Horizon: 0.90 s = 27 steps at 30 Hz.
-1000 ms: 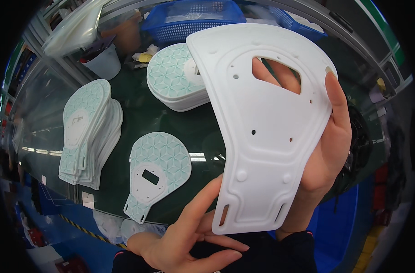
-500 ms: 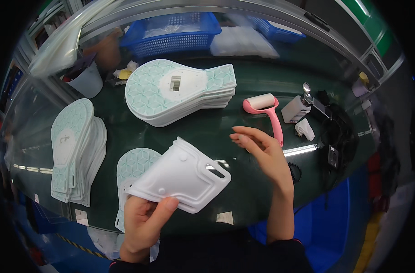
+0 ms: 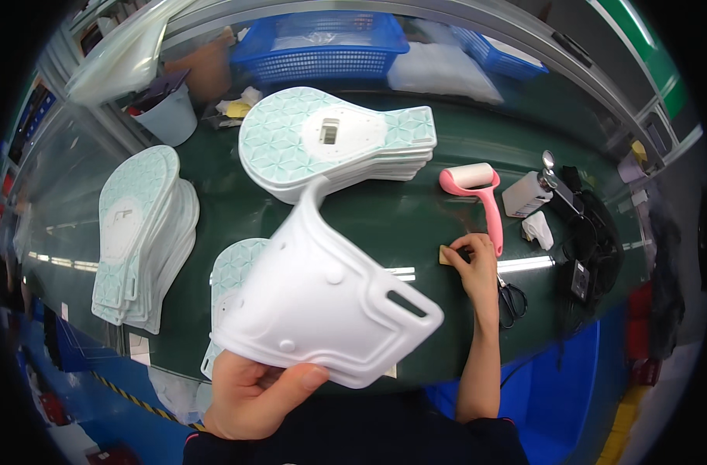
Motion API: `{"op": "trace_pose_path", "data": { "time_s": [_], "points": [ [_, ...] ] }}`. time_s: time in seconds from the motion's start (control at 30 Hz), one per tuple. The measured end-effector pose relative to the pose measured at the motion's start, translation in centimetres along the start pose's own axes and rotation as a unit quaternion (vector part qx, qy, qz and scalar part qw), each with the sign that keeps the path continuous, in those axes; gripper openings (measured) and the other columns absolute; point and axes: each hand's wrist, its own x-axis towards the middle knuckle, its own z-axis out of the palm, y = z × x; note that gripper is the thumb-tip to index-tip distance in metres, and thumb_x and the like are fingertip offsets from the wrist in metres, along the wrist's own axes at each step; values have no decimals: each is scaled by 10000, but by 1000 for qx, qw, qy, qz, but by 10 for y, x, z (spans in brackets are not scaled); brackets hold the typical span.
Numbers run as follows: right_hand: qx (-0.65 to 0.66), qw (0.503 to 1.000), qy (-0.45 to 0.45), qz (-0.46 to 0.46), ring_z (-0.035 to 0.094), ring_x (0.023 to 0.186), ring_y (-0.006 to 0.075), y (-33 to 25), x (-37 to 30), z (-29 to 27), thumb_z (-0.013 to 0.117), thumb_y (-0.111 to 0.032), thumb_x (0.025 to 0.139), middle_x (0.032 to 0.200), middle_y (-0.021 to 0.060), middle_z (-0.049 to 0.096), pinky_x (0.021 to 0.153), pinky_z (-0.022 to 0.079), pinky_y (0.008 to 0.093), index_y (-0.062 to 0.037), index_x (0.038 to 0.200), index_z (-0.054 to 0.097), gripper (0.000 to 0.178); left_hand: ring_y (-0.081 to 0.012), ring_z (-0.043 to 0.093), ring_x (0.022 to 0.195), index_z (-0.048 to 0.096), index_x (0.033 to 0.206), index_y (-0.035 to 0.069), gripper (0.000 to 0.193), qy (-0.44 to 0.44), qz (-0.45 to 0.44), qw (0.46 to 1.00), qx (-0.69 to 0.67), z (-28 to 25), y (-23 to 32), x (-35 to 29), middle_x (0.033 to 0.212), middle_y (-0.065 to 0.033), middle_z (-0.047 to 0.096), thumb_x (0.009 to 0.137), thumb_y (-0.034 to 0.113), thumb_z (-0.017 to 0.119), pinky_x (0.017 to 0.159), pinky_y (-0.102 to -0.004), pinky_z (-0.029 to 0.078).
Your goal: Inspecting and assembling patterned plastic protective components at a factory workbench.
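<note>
My left hand (image 3: 253, 399) grips the lower edge of a curved white plastic panel (image 3: 311, 310), thumb on the face towards me. The panel is tilted up, with a slot near its right end and small round bumps. Partly hidden behind it lies a mint-patterned panel (image 3: 236, 267) on the table. Over to the right, my right hand (image 3: 473, 267) pinches a small yellowish piece (image 3: 444, 256) between thumb and fingers; its kind is unclear. Just beyond that hand is a pink-handled lint roller (image 3: 491, 213). Black-handled scissors (image 3: 512, 301) lie beside my right wrist.
Stacks of mint-patterned panels stand at the back (image 3: 291, 132) and the left (image 3: 136, 205). A white pump bottle (image 3: 525, 195), crumpled tissue (image 3: 537, 230) and black cables (image 3: 590, 240) are at the right. Behind are a blue basket (image 3: 322, 62) and a grey bin (image 3: 171, 116).
My left hand has raised the white panel and brought it closer. My right hand has moved down and now pinches the small yellowish piece. The view has shifted slightly.
</note>
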Motion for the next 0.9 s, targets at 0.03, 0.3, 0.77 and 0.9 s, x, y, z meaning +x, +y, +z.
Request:
{"op": "trace_pose_path", "data": {
  "time_s": [0.03, 0.3, 0.77, 0.9],
  "points": [
    [-8, 1000, 4, -1, 466, 738, 178, 2, 0, -1, 661, -115, 664, 808, 65, 507, 631, 382, 275, -23, 740, 559, 158, -164, 520, 918, 394, 1117, -82, 385, -26, 18, 999, -25, 0, 0, 1, 1010, -140, 532, 759, -47, 531, 781, -249, 398],
    [437, 899, -13, 31, 578, 654, 202, -113, -44, -36, 390, -17, 843, 715, 180, 553, 447, 478, 227, -2, 945, 339, 115, -169, 543, 884, 375, 1121, -107, 485, -47, -16, 999, 8, 5, 13, 0, 983, -159, 545, 701, 0, 592, 764, -246, 413],
    [577, 807, -14, -127, 570, 584, 221, -184, -97, -29, 590, -8, 737, 668, 115, 516, 548, 497, 280, -10, 819, 394, 213, -178, 559, 828, 377, 1098, -124, 534, 117, -28, 987, 110, 18, 2, -9, 924, -171, 564, 660, 57, 624, 734, -260, 427],
    [456, 840, -109, -275, 479, 396, 146, -167, -81, -41, 573, 100, 648, 490, 66, 450, 425, 406, 238, 13, 888, 337, 348, -183, 561, 830, 366, 1107, -125, 540, 74, -24, 980, 181, 15, 5, -9, 933, -174, 561, 666, 53, 621, 735, -265, 432]
  ]
}}
